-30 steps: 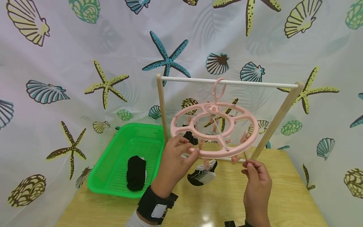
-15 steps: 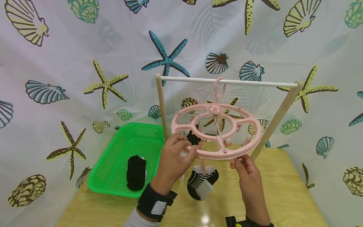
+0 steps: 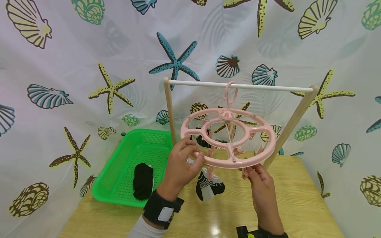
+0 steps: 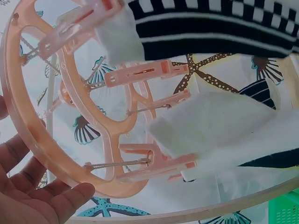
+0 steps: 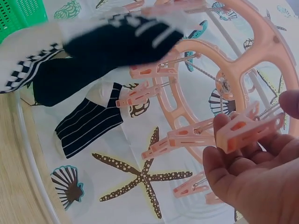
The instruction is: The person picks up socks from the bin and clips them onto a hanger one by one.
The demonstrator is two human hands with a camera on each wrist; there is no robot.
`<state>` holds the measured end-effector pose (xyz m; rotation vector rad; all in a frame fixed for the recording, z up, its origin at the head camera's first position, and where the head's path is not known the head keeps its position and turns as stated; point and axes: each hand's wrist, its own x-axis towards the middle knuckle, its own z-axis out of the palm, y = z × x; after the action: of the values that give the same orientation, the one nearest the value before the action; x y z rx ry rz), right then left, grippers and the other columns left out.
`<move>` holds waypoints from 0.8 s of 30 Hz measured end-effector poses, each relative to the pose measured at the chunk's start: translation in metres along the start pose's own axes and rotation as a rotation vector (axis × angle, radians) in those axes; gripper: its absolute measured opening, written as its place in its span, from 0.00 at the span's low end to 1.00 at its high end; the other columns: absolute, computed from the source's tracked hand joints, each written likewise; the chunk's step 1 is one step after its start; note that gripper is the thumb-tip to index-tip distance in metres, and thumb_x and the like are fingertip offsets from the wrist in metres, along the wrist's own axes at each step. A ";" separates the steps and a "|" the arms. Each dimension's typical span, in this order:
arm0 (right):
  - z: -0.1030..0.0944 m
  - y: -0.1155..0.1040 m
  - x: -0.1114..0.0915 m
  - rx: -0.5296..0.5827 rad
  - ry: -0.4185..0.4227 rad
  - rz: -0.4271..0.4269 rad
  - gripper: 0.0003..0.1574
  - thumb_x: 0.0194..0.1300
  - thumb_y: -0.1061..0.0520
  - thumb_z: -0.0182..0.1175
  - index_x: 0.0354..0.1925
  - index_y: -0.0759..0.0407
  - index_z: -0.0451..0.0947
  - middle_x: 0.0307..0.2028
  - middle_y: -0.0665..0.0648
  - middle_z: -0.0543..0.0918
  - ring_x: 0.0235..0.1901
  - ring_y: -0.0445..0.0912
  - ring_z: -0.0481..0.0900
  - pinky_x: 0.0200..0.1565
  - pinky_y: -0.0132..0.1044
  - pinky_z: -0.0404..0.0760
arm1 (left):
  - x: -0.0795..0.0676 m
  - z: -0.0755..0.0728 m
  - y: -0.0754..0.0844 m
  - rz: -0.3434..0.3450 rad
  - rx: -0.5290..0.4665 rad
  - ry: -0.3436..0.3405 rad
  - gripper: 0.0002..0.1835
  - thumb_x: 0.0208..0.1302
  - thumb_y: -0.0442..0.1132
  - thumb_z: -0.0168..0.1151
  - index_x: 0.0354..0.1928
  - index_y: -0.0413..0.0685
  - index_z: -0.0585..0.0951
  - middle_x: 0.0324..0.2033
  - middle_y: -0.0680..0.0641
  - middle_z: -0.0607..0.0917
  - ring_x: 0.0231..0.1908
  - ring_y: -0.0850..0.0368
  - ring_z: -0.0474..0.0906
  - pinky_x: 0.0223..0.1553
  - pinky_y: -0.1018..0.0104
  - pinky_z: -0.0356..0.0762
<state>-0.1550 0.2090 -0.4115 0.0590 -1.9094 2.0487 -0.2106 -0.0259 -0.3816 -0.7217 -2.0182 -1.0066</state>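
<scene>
1. Nearest to us, over the near part of the counter (image 3: 226,221), we saw a white sleeve (image 3: 147,228) and a black wristband (image 3: 160,210) on the person's left arm.
2. We found the right hand (image 3: 263,190) beneath the near right of the ring, its fingers and thumb clamped on a pink clip (image 5: 238,130).
3. We saw the left hand (image 3: 183,165) at the near left of the ring, its fingers and thumb pinching the rim.
4. The pink hanger (image 3: 227,115) carrying that ring hung over the counter, between its left and right edges; from it we saw other clips (image 5: 180,138) dangling.
5. Just beyond the left hand we noted a black-and-white sock (image 3: 208,188), clipped and hanging; it was blurred in the right wrist view. Farther back hung a striped sock (image 5: 91,128).
6. Along the counter's left edge we saw a green basket (image 3: 102,193), a black bundle (image 3: 143,181) lying inside.
7. Toward the counter's far edge we saw a rack (image 3: 291,122), its white bar (image 3: 268,87) passing through the hanger's hook.
8. Behind everything we saw a curtain (image 3: 119,29) printed with starfish and shells.
</scene>
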 end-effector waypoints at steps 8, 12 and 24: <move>-0.005 0.001 0.001 -0.013 -0.129 -0.064 0.18 0.80 0.58 0.44 0.57 0.66 0.74 0.45 0.52 0.77 0.47 0.46 0.70 0.51 0.38 0.69 | 0.001 0.000 -0.006 0.019 -0.046 0.005 0.06 0.57 0.34 0.62 0.28 0.40 0.85 0.39 0.42 0.83 0.57 0.45 0.77 0.58 0.58 0.74; -0.006 -0.001 0.001 -0.036 -0.164 -0.043 0.19 0.80 0.60 0.44 0.58 0.71 0.71 0.49 0.51 0.78 0.51 0.48 0.68 0.51 0.40 0.66 | 0.000 0.001 -0.012 0.014 -0.103 0.004 0.06 0.57 0.33 0.62 0.28 0.39 0.85 0.40 0.41 0.83 0.56 0.45 0.78 0.56 0.59 0.76; -0.010 0.008 -0.003 -0.119 -0.177 -0.049 0.17 0.75 0.62 0.54 0.57 0.70 0.72 0.48 0.60 0.80 0.44 0.46 0.76 0.45 0.32 0.78 | 0.005 0.001 -0.027 0.045 -0.127 -0.008 0.06 0.56 0.33 0.62 0.27 0.38 0.84 0.38 0.39 0.83 0.55 0.44 0.78 0.58 0.57 0.74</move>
<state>-0.1521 0.2174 -0.4214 0.2634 -2.1089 1.9516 -0.2338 -0.0382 -0.3890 -0.8358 -1.9499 -1.1147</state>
